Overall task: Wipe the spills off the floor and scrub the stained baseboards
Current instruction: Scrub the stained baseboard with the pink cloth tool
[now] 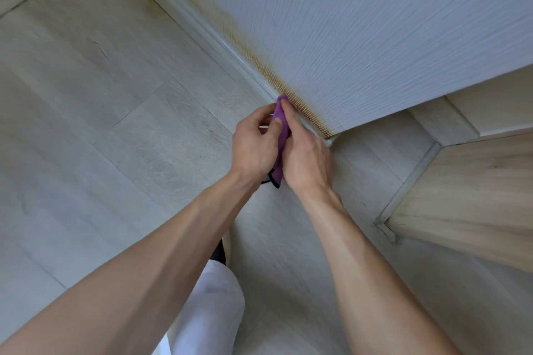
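Pinching a folded purple cloth (281, 135), both hands press it against the ridged baseboard (230, 47).

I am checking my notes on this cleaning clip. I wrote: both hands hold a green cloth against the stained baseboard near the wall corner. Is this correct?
Not quite: the cloth is purple, not green. The head view shows the left hand and the right hand holding it against the stained baseboard near the wall corner, as you wrote.
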